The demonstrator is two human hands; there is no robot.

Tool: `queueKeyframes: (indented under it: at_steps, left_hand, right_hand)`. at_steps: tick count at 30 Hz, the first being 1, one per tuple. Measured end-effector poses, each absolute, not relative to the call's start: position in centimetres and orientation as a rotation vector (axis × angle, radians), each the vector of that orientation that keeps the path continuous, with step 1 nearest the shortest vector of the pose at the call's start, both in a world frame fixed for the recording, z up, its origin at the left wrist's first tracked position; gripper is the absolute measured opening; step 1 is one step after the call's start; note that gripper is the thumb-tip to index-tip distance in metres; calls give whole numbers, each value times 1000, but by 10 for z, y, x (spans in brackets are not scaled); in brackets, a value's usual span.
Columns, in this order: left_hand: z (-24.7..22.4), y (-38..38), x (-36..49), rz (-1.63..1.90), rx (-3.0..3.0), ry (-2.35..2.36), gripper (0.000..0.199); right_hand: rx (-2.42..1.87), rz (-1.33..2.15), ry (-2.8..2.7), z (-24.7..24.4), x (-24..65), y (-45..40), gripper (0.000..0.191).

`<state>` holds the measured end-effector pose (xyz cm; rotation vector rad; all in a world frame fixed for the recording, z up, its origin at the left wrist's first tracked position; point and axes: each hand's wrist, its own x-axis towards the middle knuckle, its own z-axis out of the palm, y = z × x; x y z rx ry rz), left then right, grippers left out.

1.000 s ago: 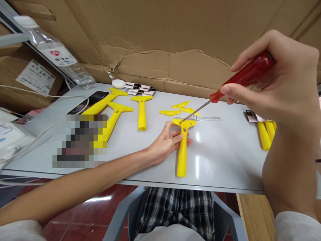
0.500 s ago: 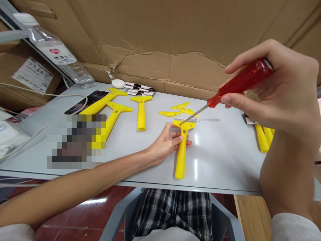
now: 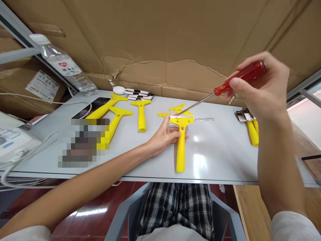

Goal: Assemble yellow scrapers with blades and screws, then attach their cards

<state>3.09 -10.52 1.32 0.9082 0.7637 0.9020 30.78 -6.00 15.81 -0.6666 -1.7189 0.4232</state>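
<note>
Your right hand is drawing back, gripping a red-handled screwdriver, its tip angling down-left toward a yellow scraper mid-worktop, handle pointing toward you, clasped by your left hand.

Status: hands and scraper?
Left hand steadying yellow plastic scraper on table. Right hand holding red-handled screwdriver, tip near scraper head. Yellow plastic pieces just beyond, not blocking.

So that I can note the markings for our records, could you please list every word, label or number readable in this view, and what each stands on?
Nothing here can be quoted as it reads.
Plastic bottle label: red heart, characters too small to read.
White label on the cardboard box: too blurred to read.
Card packets: print too small to read.
</note>
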Motion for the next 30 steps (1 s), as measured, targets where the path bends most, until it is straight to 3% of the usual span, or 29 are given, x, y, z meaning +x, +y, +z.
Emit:
queueKeyframes:
  at_steps: [12,19,25,30]
  left_hand:
    - [7,-97,45,831,1101,931,58]
    - [2,-83,54,862,1333,1042,55]
    - [10,-53,52,703,2019,1320,48]
    - [11,-41,48,647,2168,1371,41]
  right_hand:
    - [-1276,267,-1489,25,386,-75,33]
    - [-1321,145,-1751,-6,391,-77,16]
    - [-1328,164,-1873,-27,390,-70,10]
    - [-1377,120,-1901,-35,396,-67,7]
